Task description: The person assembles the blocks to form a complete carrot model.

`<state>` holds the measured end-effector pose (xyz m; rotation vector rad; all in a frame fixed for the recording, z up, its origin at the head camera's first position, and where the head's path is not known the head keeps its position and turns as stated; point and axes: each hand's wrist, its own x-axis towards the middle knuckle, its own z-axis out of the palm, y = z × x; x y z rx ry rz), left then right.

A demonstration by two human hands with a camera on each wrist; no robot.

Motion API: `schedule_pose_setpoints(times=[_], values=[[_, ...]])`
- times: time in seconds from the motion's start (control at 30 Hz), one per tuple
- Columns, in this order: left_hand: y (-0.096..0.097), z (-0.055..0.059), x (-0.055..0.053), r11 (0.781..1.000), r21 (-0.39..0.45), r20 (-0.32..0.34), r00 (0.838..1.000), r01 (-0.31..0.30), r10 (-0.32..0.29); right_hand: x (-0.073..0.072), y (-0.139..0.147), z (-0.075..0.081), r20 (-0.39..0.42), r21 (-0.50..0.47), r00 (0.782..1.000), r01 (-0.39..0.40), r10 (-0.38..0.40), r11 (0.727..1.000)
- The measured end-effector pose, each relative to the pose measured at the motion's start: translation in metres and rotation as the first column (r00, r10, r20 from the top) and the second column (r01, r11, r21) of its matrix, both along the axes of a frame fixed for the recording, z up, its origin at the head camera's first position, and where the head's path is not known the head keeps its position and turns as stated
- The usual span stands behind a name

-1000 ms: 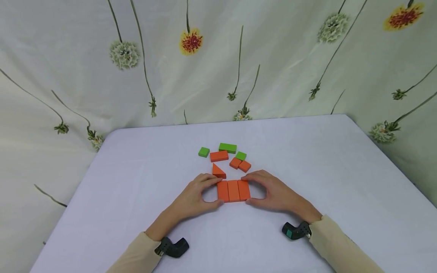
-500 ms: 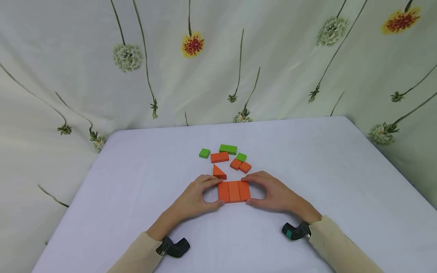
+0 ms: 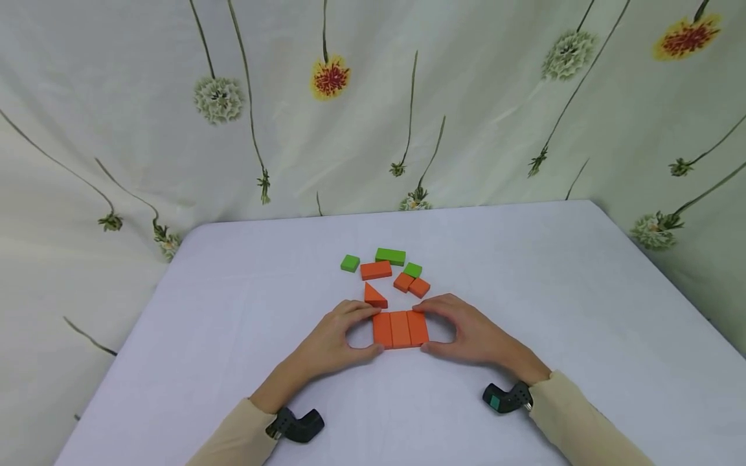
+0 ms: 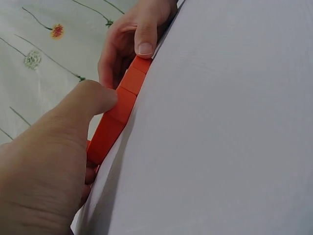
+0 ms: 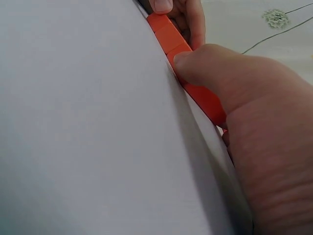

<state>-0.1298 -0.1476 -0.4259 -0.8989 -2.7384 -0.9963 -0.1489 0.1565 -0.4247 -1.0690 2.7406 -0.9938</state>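
Observation:
Three orange rectangular blocks lie side by side on the white-covered table, long sides together: a left block, a middle block and a right block. My left hand pinches the left block between thumb at the near end and fingers at the far end. The right block is pinched the same way by my right hand. In the left wrist view the left thumb presses the block's near edge. The right wrist view has the right thumb against the right block.
Just beyond the row lies an orange triangular block. Farther back are an orange rectangular block, two small orange blocks, a long green block and two small green blocks. A flowered cloth hangs behind the table.
Both hands keep their hold on the outer blocks and the row stays together. The whole scene shifts slightly down in the head view.

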Motion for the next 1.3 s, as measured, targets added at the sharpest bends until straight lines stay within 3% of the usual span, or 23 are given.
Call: schedule_pose_setpoints(times=[0.43, 0.63, 0.8, 1.1, 1.3], values=[[0.000, 0.002, -0.001, 0.979, 0.202, -0.122, 0.992, -0.009, 0.034, 0.002, 0.001, -0.004, -0.003, -0.004, 1.000, 0.004, -0.004, 1.000], [0.006, 0.008, -0.008, 0.970, 0.244, -0.183, 0.981, -0.018, 0.064, -0.001, 0.001, -0.004, -0.029, -0.016, 1.000, 0.000, 0.000, 1.000], [0.015, 0.015, -0.022, 0.978, 0.208, -0.197, 0.978, -0.029, 0.071, -0.001, 0.000, -0.005, -0.017, -0.022, 1.000, 0.001, -0.002, 1.000], [0.039, 0.025, -0.059, 0.992, 0.043, -0.055, 0.991, -0.117, 0.119, -0.001, -0.002, -0.004, -0.047, -0.019, 0.999, -0.008, 0.007, 1.000], [0.052, 0.026, -0.074, 0.990, -0.043, 0.008, 0.991, -0.135, 0.136, -0.002, 0.000, -0.005, -0.047, -0.020, 0.999, -0.002, 0.002, 1.000]])
